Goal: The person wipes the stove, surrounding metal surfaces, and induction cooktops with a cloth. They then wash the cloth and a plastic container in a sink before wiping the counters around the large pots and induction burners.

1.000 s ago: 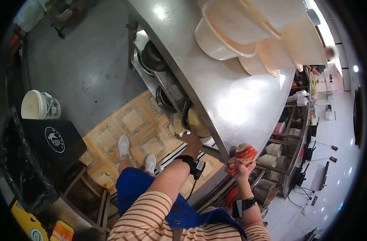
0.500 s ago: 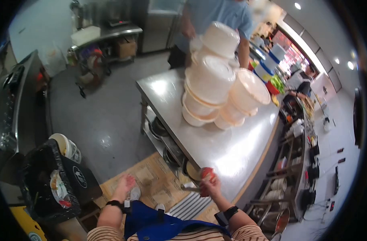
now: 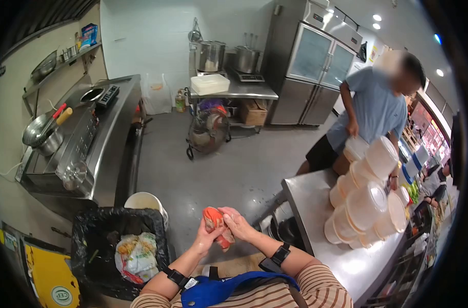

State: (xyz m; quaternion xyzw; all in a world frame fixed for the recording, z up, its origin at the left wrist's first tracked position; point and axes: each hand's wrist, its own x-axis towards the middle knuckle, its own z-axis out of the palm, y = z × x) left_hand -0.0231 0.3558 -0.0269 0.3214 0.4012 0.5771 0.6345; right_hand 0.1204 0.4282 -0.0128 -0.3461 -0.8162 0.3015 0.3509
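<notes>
A crumpled red-and-pale bundle (image 3: pixel 212 217) is between my two hands, in front of my blue apron. My left hand (image 3: pixel 205 237) wraps round its left side, fingers closed. From the right, my right hand (image 3: pixel 237 225) grips its upper part with bent fingers, and the lower end hangs out beneath. What the bundle is made of I cannot tell. Just left of my hands stands a black-lined trash bin (image 3: pixel 84 226), with a white plastic bag (image 3: pixel 141 256) and scraps inside. Behind the bin's right corner is a white bucket (image 3: pixel 151 201).
Stacked white tubs (image 3: pixel 364 208) stand on a steel table (image 3: pixel 311 192) at my right. A person in a blue shirt (image 3: pixel 370 102) is behind it. A steel counter (image 3: pixel 108 154) runs along the left. Farther off are a floor fan (image 3: pixel 209 131) and a refrigerator (image 3: pixel 290 97).
My view has turned left, toward the bin and the counter. My right hand has carried the red bundle away from the steel table, and my left hand, free before, now grips it too.
</notes>
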